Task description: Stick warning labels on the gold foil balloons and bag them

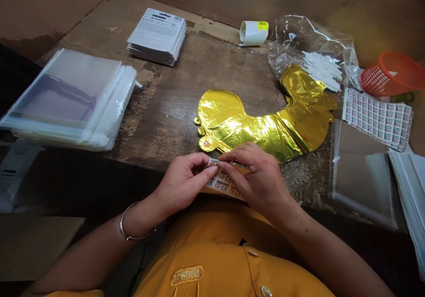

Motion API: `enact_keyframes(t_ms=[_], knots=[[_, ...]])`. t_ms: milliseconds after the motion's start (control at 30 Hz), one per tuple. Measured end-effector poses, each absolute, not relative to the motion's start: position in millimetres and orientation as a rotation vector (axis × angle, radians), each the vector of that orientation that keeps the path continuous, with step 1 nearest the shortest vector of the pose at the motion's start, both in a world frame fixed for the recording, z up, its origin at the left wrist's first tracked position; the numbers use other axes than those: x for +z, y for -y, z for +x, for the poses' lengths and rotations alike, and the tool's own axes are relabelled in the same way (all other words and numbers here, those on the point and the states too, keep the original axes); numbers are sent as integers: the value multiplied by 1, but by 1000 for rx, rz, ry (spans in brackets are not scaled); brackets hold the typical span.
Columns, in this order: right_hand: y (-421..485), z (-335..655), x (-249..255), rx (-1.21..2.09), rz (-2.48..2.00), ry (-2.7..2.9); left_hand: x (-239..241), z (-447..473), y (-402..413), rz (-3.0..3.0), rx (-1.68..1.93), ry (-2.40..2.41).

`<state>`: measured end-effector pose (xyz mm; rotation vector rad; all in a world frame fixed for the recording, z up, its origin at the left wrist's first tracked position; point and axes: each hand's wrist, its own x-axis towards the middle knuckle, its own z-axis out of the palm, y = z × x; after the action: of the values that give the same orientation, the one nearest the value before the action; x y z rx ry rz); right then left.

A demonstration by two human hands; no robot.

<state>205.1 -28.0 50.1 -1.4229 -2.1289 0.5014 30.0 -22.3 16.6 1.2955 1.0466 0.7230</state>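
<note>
Your orange shirt (226, 261) sits just near of the sticker sheet (217, 185), whose far edge your left hand (181, 179) and right hand (259, 173) pinch, fingertips closed, with gold foil balloons (255, 131) beyond, lengthwise left to right, nearer your right.

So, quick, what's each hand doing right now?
Left hand: closed, holding the label sheet in a pinch.
Right hand: closed, pinching at the upper edge of the same label sheet.
</note>
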Motion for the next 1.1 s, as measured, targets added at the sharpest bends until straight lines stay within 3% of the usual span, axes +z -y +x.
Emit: enact_keyframes(t_ms=[367, 700, 867, 1100], knots=[[39, 201, 44, -10, -1136, 2331, 12, 29, 23, 1331, 750, -1057], [28, 205, 47, 577, -1405, 2148, 8, 29, 24, 1390, 736, -1057], [29, 205, 49, 650, -1431, 2046, 10, 28, 24, 1411, 713, -1049], [36, 204, 42, 124, -1191, 2281, 12, 28, 21, 1378, 729, -1051]])
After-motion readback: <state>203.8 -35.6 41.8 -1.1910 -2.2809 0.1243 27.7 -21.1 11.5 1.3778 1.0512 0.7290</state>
